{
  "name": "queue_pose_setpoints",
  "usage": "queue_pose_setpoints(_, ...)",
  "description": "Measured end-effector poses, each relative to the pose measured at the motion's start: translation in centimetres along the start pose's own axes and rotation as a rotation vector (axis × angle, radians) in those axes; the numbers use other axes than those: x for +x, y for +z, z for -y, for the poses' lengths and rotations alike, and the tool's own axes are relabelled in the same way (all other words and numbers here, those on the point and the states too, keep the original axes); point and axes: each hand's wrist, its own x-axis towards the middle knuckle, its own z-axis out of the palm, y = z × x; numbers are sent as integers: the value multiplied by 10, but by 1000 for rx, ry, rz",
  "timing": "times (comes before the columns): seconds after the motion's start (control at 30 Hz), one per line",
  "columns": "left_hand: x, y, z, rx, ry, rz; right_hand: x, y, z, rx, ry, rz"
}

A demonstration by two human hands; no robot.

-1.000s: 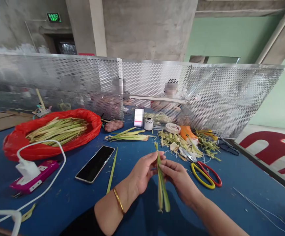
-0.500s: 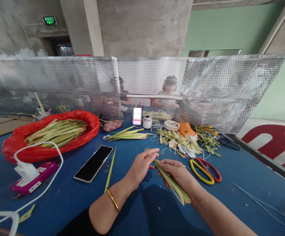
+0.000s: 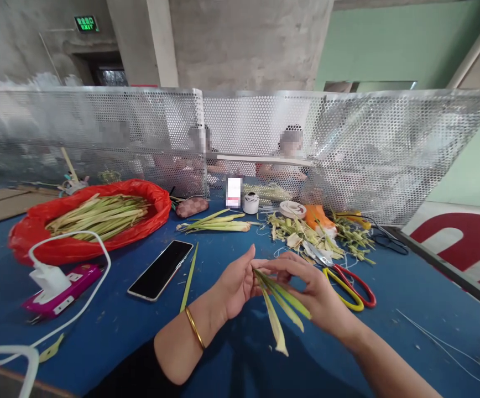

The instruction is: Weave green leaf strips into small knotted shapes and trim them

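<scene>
My left hand [image 3: 235, 282] and my right hand [image 3: 312, 290] meet above the blue table [image 3: 231, 354], both pinching the top end of a small bundle of green and yellow leaf strips [image 3: 279, 307]. The strips fan out downward and to the right, loose ends hanging free. A gold bangle [image 3: 194, 328] circles my left wrist. Scissors [image 3: 348, 284] with one yellow and one red handle lie just right of my right hand.
A red bag of leaf stalks [image 3: 94, 218] sits far left. A black phone [image 3: 160, 269], a single green strip [image 3: 189, 276], a pink power strip with white charger [image 3: 57, 284], a stalk pile [image 3: 217, 222] and leaf scraps [image 3: 306, 235] lie around. People sit behind the perforated metal screen [image 3: 265, 138].
The bundle went from upright to tilted, and its strips have now spread apart. My right-hand fingers moved up to the top end beside my left hand.
</scene>
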Motion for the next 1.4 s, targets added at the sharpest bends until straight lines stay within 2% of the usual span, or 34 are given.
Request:
queue_pose_setpoints(0.13,-1,1,1,46,-24,-13,-1,-3,1,-54,-122,47)
queue_pose_setpoints(0.23,-3,3,2,63,-29,36,-1,-4,-1,-67,-117,103)
queue_pose_setpoints(0.5,-1,1,1,-48,-103,55,-2,-4,3,-13,-101,144)
queue_pose_setpoints(0.73,1,0,1,-60,-109,-42,0,-8,4,43,-84,101)
queue_pose_setpoints(0.83,0,0,2,-8,-106,-10,1,-8,2,75,-32,-3)
queue_pose_setpoints(1.0,-5,2,7,165,-140,180,4,-12,-3,183,199,-287)
queue_pose_setpoints(1.1,-10,5,11,273,-147,276,7,-11,-13,287,333,-351)
queue_pose_setpoints(1.2,-12,7,13,269,-148,315,9,-7,-28,293,469,-345)
queue_pose_setpoints(1.3,-8,7,13,137,-147,225,8,-4,-37,122,540,-314)
queue_pose_setpoints(1.33,-5,6,12,79,-136,165,7,-4,-36,4,508,-332)
queue_pose_setpoints(1.4,-1,4,11,-31,-96,35,4,-3,-28,-280,340,-383)
